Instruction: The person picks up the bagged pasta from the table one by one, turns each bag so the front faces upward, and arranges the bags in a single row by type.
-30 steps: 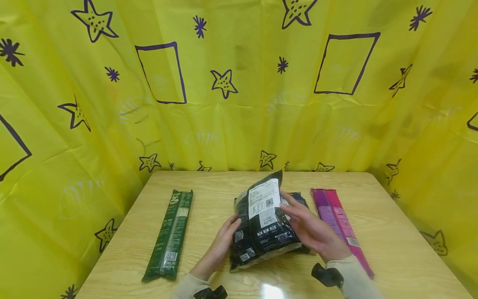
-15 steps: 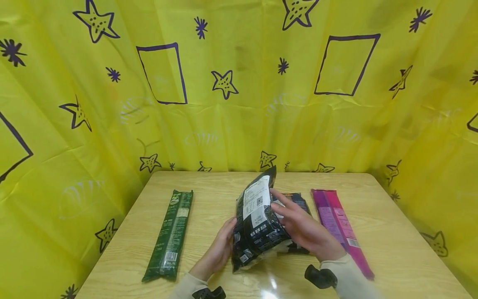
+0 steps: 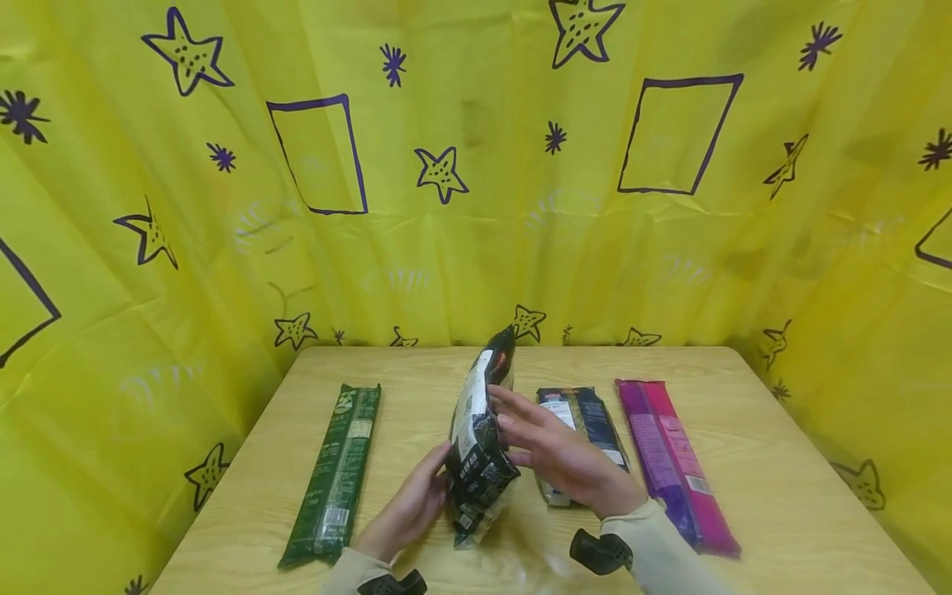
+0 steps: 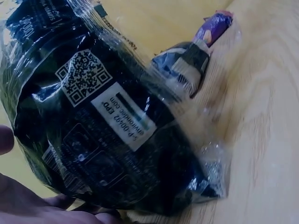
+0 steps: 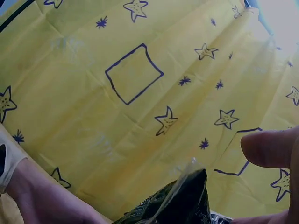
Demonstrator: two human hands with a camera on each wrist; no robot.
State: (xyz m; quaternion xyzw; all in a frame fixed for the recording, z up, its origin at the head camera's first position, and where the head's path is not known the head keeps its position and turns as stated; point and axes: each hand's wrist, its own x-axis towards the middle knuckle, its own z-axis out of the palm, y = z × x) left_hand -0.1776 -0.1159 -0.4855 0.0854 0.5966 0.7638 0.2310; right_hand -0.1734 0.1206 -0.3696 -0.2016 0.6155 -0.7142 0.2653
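Observation:
A black plastic food bag [image 3: 476,446] with a white label stands tilted above the table, nearly edge-on in the head view. My left hand [image 3: 418,500] grips its lower left side, the thumb in front and the fingers passing behind. In the left wrist view the bag [image 4: 107,126] fills the middle, with a QR code and white print. My right hand [image 3: 558,450] touches its right side with spread, fairly straight fingers. Only the bag's dark corner [image 5: 187,200] shows in the right wrist view, a digit of the right hand [image 5: 271,149] apart from it.
A second dark bag [image 3: 598,421] lies on the wooden table [image 3: 416,372] behind the right hand. A long green packet [image 3: 338,471] lies at left, a pink and purple packet [image 3: 677,463] at right. A yellow patterned curtain [image 3: 476,264] surrounds the table.
The held bag has turned from showing its labelled face to nearly edge-on and moved left. Both hands moved left with it, the right one further. More of the second dark bag shows.

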